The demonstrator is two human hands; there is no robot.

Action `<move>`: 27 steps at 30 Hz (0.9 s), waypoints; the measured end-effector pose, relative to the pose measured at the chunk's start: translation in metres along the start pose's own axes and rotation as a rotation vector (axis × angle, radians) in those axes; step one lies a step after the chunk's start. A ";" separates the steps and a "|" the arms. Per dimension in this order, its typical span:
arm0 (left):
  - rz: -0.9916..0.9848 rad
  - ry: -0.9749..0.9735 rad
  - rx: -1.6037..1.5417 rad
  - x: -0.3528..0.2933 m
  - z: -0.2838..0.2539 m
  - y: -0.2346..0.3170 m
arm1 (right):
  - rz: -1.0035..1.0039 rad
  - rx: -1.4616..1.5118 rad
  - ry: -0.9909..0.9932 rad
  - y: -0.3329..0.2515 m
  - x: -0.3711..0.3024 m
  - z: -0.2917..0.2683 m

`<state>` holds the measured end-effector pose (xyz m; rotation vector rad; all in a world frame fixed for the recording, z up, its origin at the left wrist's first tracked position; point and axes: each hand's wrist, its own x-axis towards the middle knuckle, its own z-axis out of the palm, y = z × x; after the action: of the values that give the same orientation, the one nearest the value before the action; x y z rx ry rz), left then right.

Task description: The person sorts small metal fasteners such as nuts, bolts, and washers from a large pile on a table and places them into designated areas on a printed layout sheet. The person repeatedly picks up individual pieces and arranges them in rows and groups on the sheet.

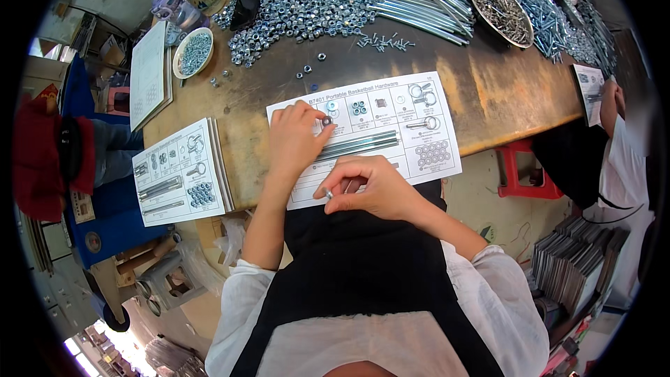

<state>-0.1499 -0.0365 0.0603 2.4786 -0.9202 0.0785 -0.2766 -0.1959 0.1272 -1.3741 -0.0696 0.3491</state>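
Left hand (296, 138) is lying flat on the printed sheet (426, 108), fingers curled over a nut (326, 121), pinning sheet and long rods (359, 145) to the tabletop (502, 84). Right hand (366, 185) is pinching a small silver bolt (328, 193) above the sheet's near edge.

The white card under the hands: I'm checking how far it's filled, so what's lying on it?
On the card lie long metal rods, a few nuts and eye bolts. Both hands cover its lower left part.
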 end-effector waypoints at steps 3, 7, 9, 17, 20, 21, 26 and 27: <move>0.187 0.054 0.300 0.005 0.029 -0.006 | 0.014 -0.012 -0.045 0.002 -0.001 0.001; 0.174 0.038 0.384 0.008 0.041 -0.001 | 0.057 -0.026 -0.026 0.001 -0.002 -0.006; 0.152 0.046 0.369 0.007 0.037 0.003 | 0.059 -0.032 -0.012 0.008 -0.003 -0.008; 0.112 0.115 0.256 -0.027 0.038 0.007 | 0.063 0.048 -0.014 0.028 0.002 -0.005; 0.099 0.152 0.202 -0.027 0.040 0.005 | 0.103 0.059 -0.050 0.029 0.005 -0.001; 0.087 0.150 0.183 -0.027 0.039 0.004 | 0.124 0.057 -0.071 0.028 0.006 0.000; 0.060 0.159 0.088 -0.029 0.031 0.006 | 0.156 0.005 -0.102 0.032 0.017 -0.021; 0.066 0.195 0.050 -0.029 0.026 0.007 | 0.173 -0.017 -0.083 0.036 0.025 -0.039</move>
<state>-0.1791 -0.0356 0.0341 2.4332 -0.9258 0.3632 -0.2506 -0.2206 0.0801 -1.3854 -0.0224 0.5516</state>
